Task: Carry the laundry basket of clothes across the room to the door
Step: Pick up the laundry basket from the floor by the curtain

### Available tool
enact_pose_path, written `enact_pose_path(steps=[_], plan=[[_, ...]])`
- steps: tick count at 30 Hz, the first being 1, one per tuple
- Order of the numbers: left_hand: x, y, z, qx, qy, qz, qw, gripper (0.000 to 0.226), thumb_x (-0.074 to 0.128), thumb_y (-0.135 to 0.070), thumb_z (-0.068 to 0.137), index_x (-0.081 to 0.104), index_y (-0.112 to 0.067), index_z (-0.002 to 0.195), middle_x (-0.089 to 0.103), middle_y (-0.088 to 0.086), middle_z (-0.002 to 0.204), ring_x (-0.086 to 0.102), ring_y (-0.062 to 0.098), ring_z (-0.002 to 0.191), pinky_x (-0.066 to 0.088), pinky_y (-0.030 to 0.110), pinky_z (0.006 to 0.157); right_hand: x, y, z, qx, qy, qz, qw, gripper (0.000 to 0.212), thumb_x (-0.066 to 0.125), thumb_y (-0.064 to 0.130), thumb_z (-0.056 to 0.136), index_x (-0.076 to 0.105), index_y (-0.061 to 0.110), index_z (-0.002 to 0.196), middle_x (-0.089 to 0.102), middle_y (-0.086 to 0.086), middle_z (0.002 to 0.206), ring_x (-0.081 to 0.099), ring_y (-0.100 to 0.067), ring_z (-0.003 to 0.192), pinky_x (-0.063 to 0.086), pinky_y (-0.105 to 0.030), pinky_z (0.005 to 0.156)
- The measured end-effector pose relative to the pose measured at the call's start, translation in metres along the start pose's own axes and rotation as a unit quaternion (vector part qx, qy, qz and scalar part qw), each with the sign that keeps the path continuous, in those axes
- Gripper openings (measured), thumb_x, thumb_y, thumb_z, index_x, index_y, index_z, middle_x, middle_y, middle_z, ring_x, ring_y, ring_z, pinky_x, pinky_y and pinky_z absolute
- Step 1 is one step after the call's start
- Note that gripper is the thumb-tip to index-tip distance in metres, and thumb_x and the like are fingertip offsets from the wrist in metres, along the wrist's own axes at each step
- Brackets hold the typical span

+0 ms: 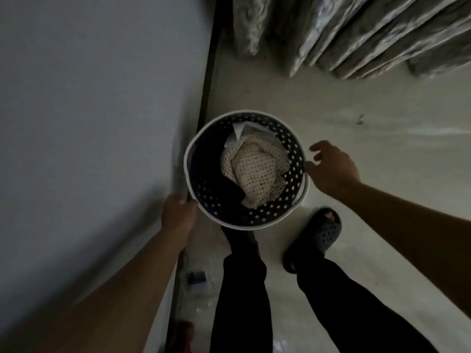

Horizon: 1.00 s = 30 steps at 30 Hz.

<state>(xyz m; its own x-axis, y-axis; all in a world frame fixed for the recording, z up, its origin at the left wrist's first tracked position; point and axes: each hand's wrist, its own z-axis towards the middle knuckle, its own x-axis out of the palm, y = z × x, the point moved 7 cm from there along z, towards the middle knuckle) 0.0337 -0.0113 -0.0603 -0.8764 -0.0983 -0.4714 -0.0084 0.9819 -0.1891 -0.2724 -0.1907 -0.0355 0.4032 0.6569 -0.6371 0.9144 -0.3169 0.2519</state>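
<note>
A round laundry basket [293, 159] with a white rim and dark perforated walls sits in the middle of the head view, seen from above. Inside lie a cream mesh garment [254, 171], a dark cloth [211, 159] and a bit of white fabric. My left hand [178, 215] is closed on the basket's lower left rim. My right hand [328, 169] is just off the right rim, fingers spread, its thumb touching or nearly touching the rim. Whether the basket rests on the floor or hangs in my hand I cannot tell.
A grey wall [89, 123] fills the left, with a dark baseboard [209, 72]. Several plastic-wrapped slabs [356, 34] lean at the top right. Pale floor [369, 110] lies to the right. My legs and a dark slipper [318, 238] are below the basket. Small litter [196, 278] lies by the wall.
</note>
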Motion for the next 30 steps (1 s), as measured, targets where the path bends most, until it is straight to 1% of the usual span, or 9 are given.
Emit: enact_pose_path(steps=[1, 2, 4, 6, 11, 15, 20, 25, 30], plan=[[0.007, 0.002, 0.010, -0.004, 0.002, -0.007, 1.000, 0.046, 0.059, -0.027, 0.080, 0.059, -0.004, 0.120, 0.065, 0.019, 0.123, 0.064, 0.036, 0.111, 0.052, 0.048, 0.099, 0.007, 0.000, 0.011, 0.001, -0.006, 0.000, 1.000, 0.049, 0.058, 0.036, 0.085, 0.052, 0.019, 0.131, 0.064, -0.010, 0.125, 0.062, -0.031, 0.110, 0.050, -0.039, 0.088], [0.015, 0.001, 0.018, -0.002, 0.010, -0.016, 1.000, 0.042, 0.058, -0.026, 0.085, 0.059, -0.006, 0.121, 0.064, 0.019, 0.126, 0.063, 0.037, 0.114, 0.051, 0.049, 0.100, 0.013, -0.002, 0.021, -0.001, -0.015, -0.001, 1.000, 0.049, 0.057, 0.037, 0.086, 0.052, 0.018, 0.131, 0.064, -0.011, 0.125, 0.062, -0.032, 0.110, 0.050, -0.040, 0.088], [0.026, 0.002, 0.037, 0.009, 0.018, -0.017, 1.000, 0.019, 0.054, -0.021, 0.090, 0.065, -0.012, 0.102, 0.068, 0.021, 0.118, 0.066, 0.038, 0.106, 0.054, 0.051, 0.097, 0.023, -0.004, 0.038, -0.002, -0.026, -0.009, 1.000, 0.044, 0.054, 0.036, 0.087, 0.055, 0.017, 0.126, 0.068, -0.011, 0.118, 0.064, -0.032, 0.104, 0.052, -0.041, 0.083], [0.031, 0.007, 0.051, 0.013, 0.007, -0.012, 1.000, 0.012, 0.052, -0.021, 0.089, 0.063, -0.016, 0.088, 0.070, 0.022, 0.110, 0.068, 0.037, 0.100, 0.056, 0.053, 0.093, 0.030, -0.007, 0.050, -0.002, -0.041, -0.011, 0.999, 0.036, 0.053, 0.032, 0.087, 0.058, 0.016, 0.118, 0.071, -0.011, 0.109, 0.065, -0.031, 0.096, 0.053, -0.040, 0.078], [0.022, 0.011, 0.054, 0.016, 0.002, -0.003, 1.000, 0.030, 0.052, -0.024, 0.086, 0.065, -0.004, 0.103, 0.071, 0.020, 0.103, 0.070, 0.035, 0.094, 0.059, 0.054, 0.087, 0.023, -0.010, 0.050, -0.010, -0.036, -0.013, 0.999, 0.028, 0.055, 0.024, 0.086, 0.060, 0.010, 0.110, 0.067, -0.010, 0.100, 0.053, -0.021, 0.082, 0.043, -0.032, 0.069], [0.000, -0.010, 0.002, 0.047, -0.008, 0.004, 0.999, 0.033, 0.048, -0.021, 0.087, 0.064, 0.001, 0.105, 0.069, 0.027, 0.103, 0.069, 0.042, 0.094, 0.058, 0.059, 0.084, -0.015, -0.004, 0.007, -0.021, -0.031, 0.000, 0.999, 0.015, 0.056, 0.024, 0.086, 0.057, 0.013, 0.096, 0.056, -0.004, 0.085, 0.052, -0.023, 0.077, 0.039, -0.030, 0.066], [-0.043, -0.048, -0.089, 0.093, -0.006, 0.025, 0.995, 0.042, 0.049, -0.039, 0.077, 0.062, -0.004, 0.097, 0.070, 0.017, 0.094, 0.069, 0.034, 0.088, 0.058, 0.057, 0.083, -0.090, 0.004, -0.068, -0.016, -0.041, 0.045, 0.998, 0.010, 0.058, 0.021, 0.083, 0.050, 0.015, 0.083, 0.049, 0.006, 0.065, 0.051, -0.024, 0.070, 0.031, -0.026, 0.054], [-0.093, -0.101, -0.205, 0.176, -0.037, 0.049, 0.982, 0.032, 0.054, -0.032, 0.087, 0.060, -0.001, 0.088, 0.069, 0.018, 0.086, 0.069, 0.036, 0.083, 0.059, 0.058, 0.078, -0.174, 0.013, -0.157, -0.009, -0.059, 0.090, 0.994, 0.010, 0.059, 0.022, 0.080, 0.054, 0.014, 0.083, 0.052, 0.005, 0.065, 0.053, -0.026, 0.070, 0.035, -0.030, 0.058], [-0.145, -0.151, -0.327, 0.264, -0.073, 0.064, 0.960, 0.025, 0.054, -0.025, 0.094, 0.057, -0.001, 0.087, 0.064, 0.010, 0.076, 0.065, 0.032, 0.076, 0.057, 0.047, 0.071, -0.261, 0.026, -0.257, -0.020, -0.096, 0.131, 0.986, 0.014, 0.063, 0.020, 0.078, 0.063, 0.008, 0.085, 0.065, -0.008, 0.075, 0.059, -0.028, 0.072, 0.044, -0.034, 0.061]])
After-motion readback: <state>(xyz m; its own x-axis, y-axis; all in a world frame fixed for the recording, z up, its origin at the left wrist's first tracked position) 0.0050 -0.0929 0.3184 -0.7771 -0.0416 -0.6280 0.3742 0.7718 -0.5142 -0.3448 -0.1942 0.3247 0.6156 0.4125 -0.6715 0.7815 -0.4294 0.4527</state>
